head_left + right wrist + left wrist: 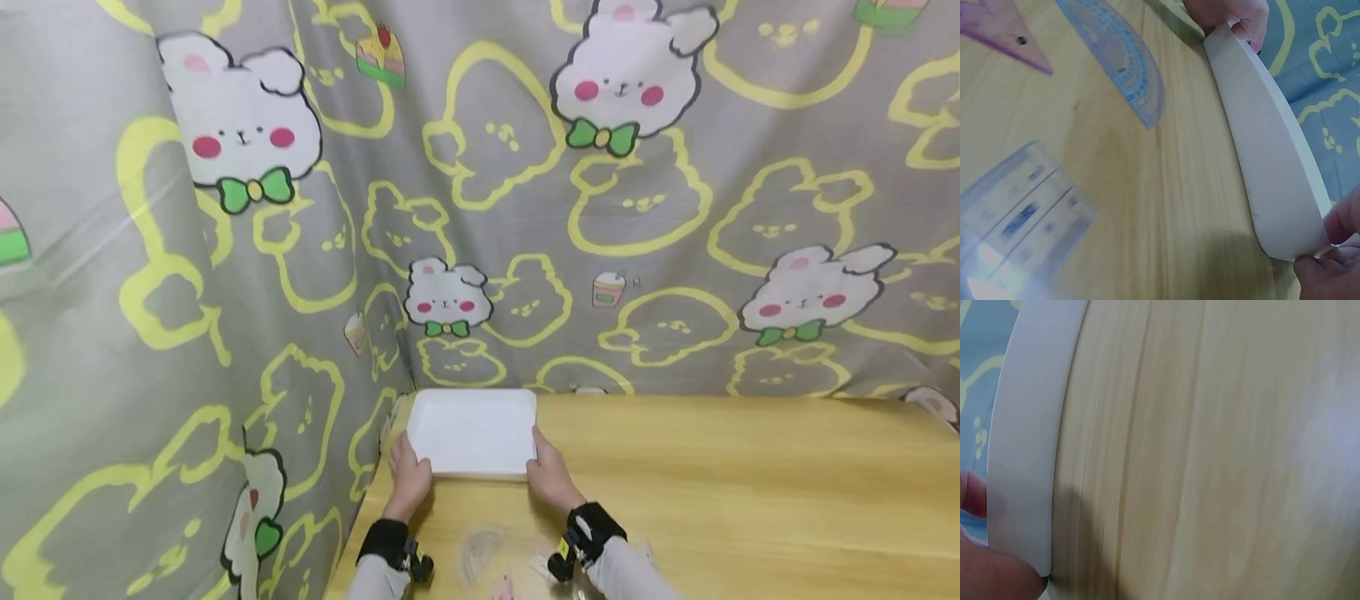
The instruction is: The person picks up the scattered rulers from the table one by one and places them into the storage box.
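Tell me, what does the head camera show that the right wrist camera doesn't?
Only the head view shows the whole scene: the rabbit-print cloth hung behind, the flat top of the white tray, and the left hand and right hand gripping its near corners, with dark wrist straps. Only the right wrist view shows clearly what lies on the table: a blue protractor, a pink set square and a clear ruler. Both show the tray, both hands holding it, and the wooden table.
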`<state>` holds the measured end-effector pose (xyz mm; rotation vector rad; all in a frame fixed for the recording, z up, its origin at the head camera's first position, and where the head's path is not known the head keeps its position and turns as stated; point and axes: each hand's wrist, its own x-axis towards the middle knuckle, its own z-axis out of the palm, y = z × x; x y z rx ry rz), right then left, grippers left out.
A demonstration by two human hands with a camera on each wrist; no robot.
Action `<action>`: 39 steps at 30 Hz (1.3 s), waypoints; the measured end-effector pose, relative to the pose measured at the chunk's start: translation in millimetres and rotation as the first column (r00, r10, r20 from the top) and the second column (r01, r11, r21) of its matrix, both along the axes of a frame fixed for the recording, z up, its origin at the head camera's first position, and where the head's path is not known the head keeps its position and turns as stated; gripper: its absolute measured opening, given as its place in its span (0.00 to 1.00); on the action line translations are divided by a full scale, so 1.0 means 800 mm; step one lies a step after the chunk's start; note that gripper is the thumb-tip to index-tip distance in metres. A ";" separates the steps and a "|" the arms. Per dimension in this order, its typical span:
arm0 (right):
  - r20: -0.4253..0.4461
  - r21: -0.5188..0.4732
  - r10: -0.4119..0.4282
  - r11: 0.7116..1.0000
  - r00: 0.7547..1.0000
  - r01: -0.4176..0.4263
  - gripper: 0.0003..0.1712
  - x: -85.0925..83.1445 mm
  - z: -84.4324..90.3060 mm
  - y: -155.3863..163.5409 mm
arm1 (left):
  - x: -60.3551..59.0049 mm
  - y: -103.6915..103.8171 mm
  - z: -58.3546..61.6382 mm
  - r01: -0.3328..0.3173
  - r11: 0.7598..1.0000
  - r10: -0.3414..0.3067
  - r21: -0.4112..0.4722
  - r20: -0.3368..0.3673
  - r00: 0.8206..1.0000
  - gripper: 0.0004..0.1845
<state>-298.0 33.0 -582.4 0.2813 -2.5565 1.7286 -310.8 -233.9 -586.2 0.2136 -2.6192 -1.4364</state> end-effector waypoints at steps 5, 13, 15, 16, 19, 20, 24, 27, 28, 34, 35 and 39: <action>0.006 -0.016 -0.040 0.999 0.999 0.040 0.40 0.003 0.007 0.016 | -0.001 0.019 0.012 0.024 1.000 -0.023 0.000 -0.043 0.999 0.44; 0.061 0.018 -0.049 0.999 0.997 0.048 0.40 0.035 -0.010 0.047 | 0.031 0.052 -0.005 -0.001 1.000 0.001 0.014 -0.013 1.000 0.44; 0.061 0.025 -0.055 0.998 0.997 0.054 0.40 0.041 -0.010 0.054 | 0.036 0.060 -0.008 -0.005 1.000 0.006 0.028 -0.029 1.000 0.44; 0.060 0.024 -0.057 0.998 0.997 0.056 0.40 0.043 -0.009 0.057 | 0.038 0.063 -0.009 -0.005 1.000 0.006 0.027 -0.035 0.999 0.44; 0.072 0.031 -0.057 0.998 0.996 0.055 0.39 0.048 -0.004 0.067 | 0.041 0.073 -0.009 -0.009 1.000 0.011 0.030 -0.060 0.998 0.44; 0.077 0.031 -0.056 0.998 0.995 0.054 0.39 0.049 -0.003 0.070 | 0.041 0.076 -0.009 -0.010 0.999 0.012 0.032 -0.060 0.998 0.44; 0.077 0.040 -0.052 0.998 0.996 0.049 0.39 0.052 0.004 0.080 | 0.043 0.086 -0.004 -0.010 0.999 0.013 0.040 -0.075 0.997 0.44; 0.079 0.039 -0.052 0.998 0.995 0.049 0.39 0.054 0.003 0.090 | 0.047 0.097 -0.005 0.001 0.999 0.005 0.052 -0.104 0.995 0.44; 0.080 0.041 -0.056 0.998 0.995 0.053 0.39 0.056 0.002 0.094 | 0.049 0.100 -0.006 0.004 0.999 0.002 0.053 -0.112 0.994 0.43; 0.125 0.032 -0.061 0.998 0.990 0.057 0.40 0.066 -0.002 0.111 | 0.057 0.117 -0.012 0.024 0.998 -0.018 0.056 -0.096 0.995 0.43; 0.139 0.024 -0.058 0.998 0.989 0.055 0.40 0.067 -0.001 0.114 | 0.057 0.118 -0.012 0.025 0.998 -0.020 0.057 -0.090 0.996 0.43; 0.172 0.013 -0.056 0.998 0.983 0.054 0.39 0.068 -0.001 0.124 | 0.054 0.128 -0.009 0.031 0.998 -0.026 0.058 -0.082 0.996 0.43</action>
